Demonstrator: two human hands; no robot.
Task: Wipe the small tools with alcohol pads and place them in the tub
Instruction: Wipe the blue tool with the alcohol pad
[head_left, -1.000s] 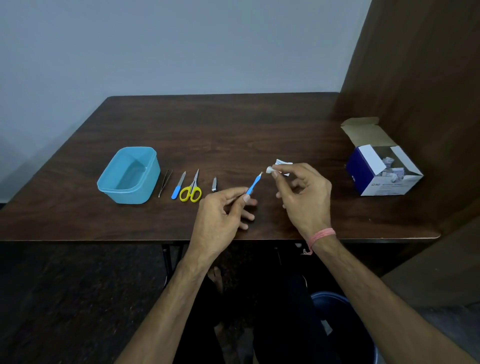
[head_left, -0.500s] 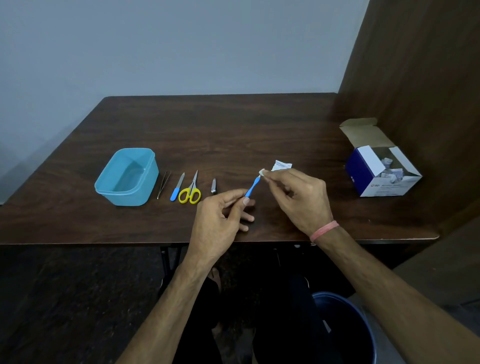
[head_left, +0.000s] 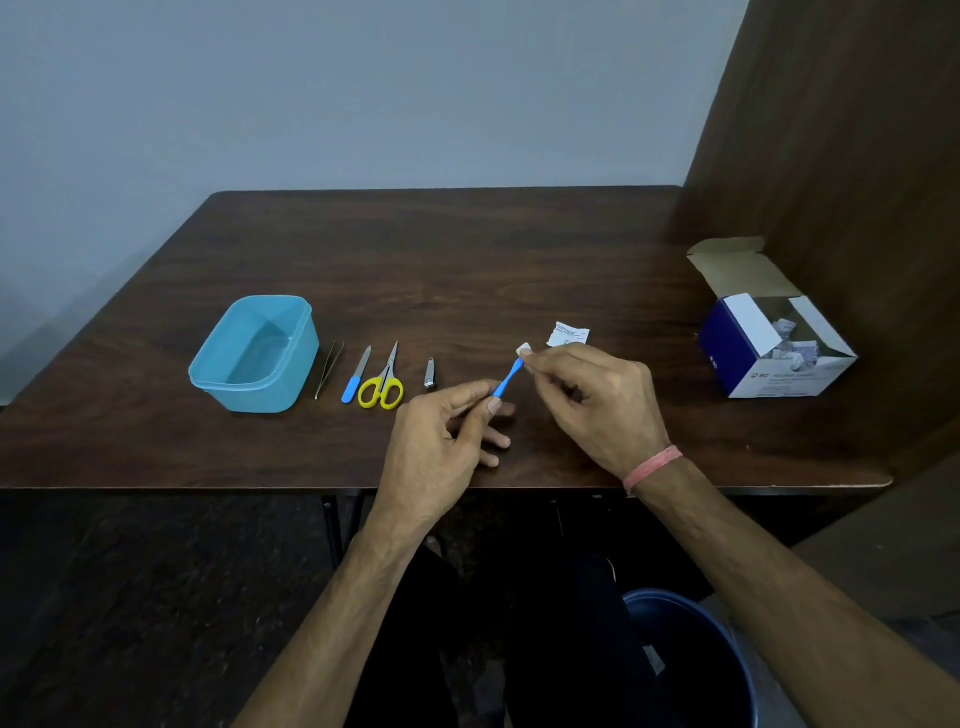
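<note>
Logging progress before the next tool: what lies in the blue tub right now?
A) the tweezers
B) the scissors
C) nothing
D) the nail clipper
C: the tub shows only its bare floor, while the tweezers, scissors and nail clipper lie in a row on the table beside it.

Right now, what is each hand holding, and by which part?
Left hand pinches the blue tool by its lower handle end. Right hand pinches the alcohol pad over the tool's tip.

Dim, even indoor light, soft shadows, no glare, slight wide-angle bending at the edges, mild softness.
</note>
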